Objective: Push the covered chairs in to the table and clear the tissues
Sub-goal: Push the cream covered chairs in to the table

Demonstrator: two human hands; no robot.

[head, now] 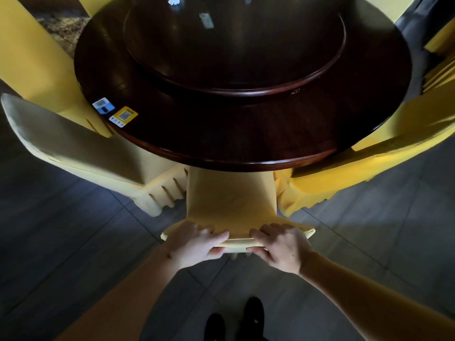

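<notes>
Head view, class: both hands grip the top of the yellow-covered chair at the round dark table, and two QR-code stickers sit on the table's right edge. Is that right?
One detail is wrong. The head view shows the two QR-code stickers on the table's left edge, not the right. The rest stands: the left hand and right hand both grip the top of the yellow-covered chair.

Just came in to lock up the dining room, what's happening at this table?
A person is standing behind a yellow-covered chair, with the left hand and right hand both gripping the top of its backrest. The chair's seat is already tucked under the edge of the round dark table. More covered chairs stand on either side. A few small white things, possibly tissues, lie at the far side of the turntable, not yet cleared.
</notes>
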